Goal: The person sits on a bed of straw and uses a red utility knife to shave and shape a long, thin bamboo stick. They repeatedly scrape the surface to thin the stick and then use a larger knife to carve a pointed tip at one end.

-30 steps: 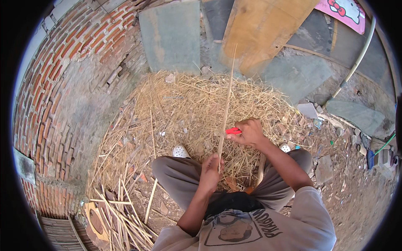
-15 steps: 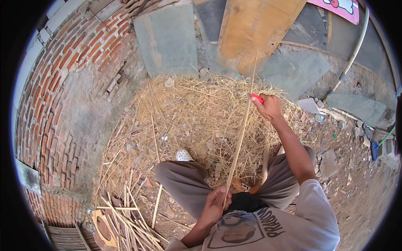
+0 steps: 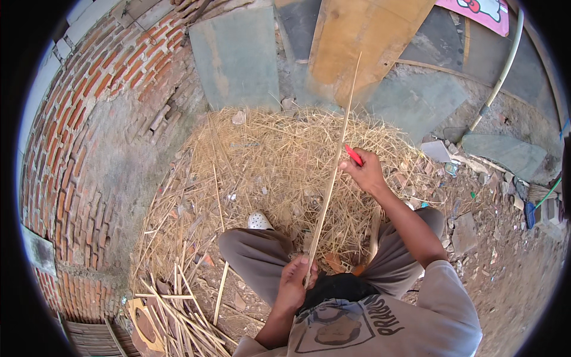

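My left hand (image 3: 295, 275) is closed around the lower end of a long, thin, pale strip that looks like split bamboo (image 3: 329, 193). The strip slants up and away from my lap, its far tip in front of the orange-brown board. In my right hand (image 3: 367, 172) is a red-handled tool (image 3: 353, 154), gripped close beside the strip's middle. The blade end is too small to make out, so I cannot tell whether it touches the strip.
Pale shavings (image 3: 279, 149) cover the ground before my crossed legs. A pile of cut strips (image 3: 178, 315) lies at lower left. A brick wall (image 3: 77, 137) rises on the left. Grey sheets (image 3: 238, 59) and an orange-brown board (image 3: 357, 41) lean at the back. Rubble lies at right.
My right hand with the red-handled tool has come nearer to me and slightly left. My left hand and the strip have shifted a little left, and the strip's tip now reaches higher.
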{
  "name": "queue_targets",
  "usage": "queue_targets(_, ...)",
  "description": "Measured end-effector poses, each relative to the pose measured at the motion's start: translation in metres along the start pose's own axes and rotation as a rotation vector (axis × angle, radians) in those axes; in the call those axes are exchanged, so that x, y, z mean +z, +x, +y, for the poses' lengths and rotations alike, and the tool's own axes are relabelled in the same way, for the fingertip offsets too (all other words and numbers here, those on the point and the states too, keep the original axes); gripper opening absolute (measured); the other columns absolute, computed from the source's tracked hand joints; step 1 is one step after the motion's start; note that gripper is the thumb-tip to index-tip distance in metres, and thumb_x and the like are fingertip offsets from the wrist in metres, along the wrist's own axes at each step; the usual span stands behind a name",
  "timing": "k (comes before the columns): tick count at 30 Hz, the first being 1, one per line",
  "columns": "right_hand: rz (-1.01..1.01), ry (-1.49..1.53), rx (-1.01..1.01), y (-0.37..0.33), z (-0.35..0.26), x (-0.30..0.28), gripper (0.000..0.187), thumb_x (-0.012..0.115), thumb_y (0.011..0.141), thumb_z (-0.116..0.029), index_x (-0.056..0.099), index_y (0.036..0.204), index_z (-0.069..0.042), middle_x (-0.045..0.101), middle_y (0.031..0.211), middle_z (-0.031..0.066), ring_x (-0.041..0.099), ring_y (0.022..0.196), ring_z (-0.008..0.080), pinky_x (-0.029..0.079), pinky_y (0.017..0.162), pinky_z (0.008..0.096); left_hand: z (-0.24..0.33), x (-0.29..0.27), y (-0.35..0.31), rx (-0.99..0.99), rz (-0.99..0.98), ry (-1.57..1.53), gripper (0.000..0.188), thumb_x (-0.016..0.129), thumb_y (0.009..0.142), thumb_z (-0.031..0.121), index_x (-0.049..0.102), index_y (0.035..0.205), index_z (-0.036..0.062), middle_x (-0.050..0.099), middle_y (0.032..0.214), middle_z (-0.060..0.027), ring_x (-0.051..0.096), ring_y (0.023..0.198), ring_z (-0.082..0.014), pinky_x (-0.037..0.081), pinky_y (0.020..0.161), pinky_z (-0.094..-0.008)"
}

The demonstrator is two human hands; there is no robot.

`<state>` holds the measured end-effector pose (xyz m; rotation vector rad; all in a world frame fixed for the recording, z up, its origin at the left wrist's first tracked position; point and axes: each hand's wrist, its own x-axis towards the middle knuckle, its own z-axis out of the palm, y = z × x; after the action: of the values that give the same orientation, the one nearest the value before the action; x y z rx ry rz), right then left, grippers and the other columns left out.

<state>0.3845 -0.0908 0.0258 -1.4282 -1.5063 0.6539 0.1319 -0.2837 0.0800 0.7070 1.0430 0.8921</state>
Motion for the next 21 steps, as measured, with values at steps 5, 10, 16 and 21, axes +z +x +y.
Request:
queue_targets(5, -0.118, 0.233, 0.071, -0.012, -0.033, 0.004, 0.045, 0.080, 0.077, -0.039, 0.049, 0.065, -0.008, 0.039, 0.058, -0.0063, 0.034, 0.054, 0.0062, 0.029, 0.048, 0.0259, -0.021, 0.010, 0.006, 0.257, 0.035, 0.288, 0.027, 0.046, 0.103, 0.023, 0.051, 0.084, 0.0039, 0.043, 0.063, 0.0019, 0.037, 0.057, -0.0055, 0.030, 0.050, -0.0235)
queue_targets(10, -0.133, 0.402, 0.205, -0.017, -0.038, 0.006, 0.041, 0.077, 0.083, -0.028, 0.047, 0.062, -0.011, 0.036, 0.054, -0.0078, 0.032, 0.050, 0.0036, 0.025, 0.045, 0.0237, -0.030, 0.013, 0.011, 0.336, 0.093, 0.511, 0.029, 0.047, 0.102, 0.020, 0.048, 0.079, 0.0026, 0.042, 0.063, 0.0036, 0.035, 0.060, -0.0044, 0.032, 0.052, -0.0243)
queue_targets(16, -0.145, 0.729, 0.458, -0.006, -0.028, -0.001, 0.036, 0.074, 0.087, -0.027, 0.051, 0.066, -0.011, 0.038, 0.053, -0.0069, 0.033, 0.045, 0.0044, 0.025, 0.043, 0.0242, -0.029, 0.013, 0.015, 0.315, 0.090, 0.459, 0.030, 0.047, 0.102, 0.020, 0.047, 0.076, 0.0035, 0.041, 0.062, 0.0046, 0.035, 0.059, -0.0037, 0.031, 0.051, -0.0239)
queue_targets(21, -0.238, 0.588, 0.389, -0.006, -0.035, -0.010, 0.035, 0.071, 0.089, -0.029, 0.052, 0.066, -0.011, 0.038, 0.052, -0.0066, 0.033, 0.044, 0.0049, 0.025, 0.042, 0.0248, -0.030, 0.010, 0.016, 0.304, 0.066, 0.445, 0.032, 0.045, 0.104, 0.024, 0.050, 0.078, 0.0055, 0.045, 0.065, 0.0045, 0.036, 0.059, -0.0020, 0.031, 0.053, -0.0210)
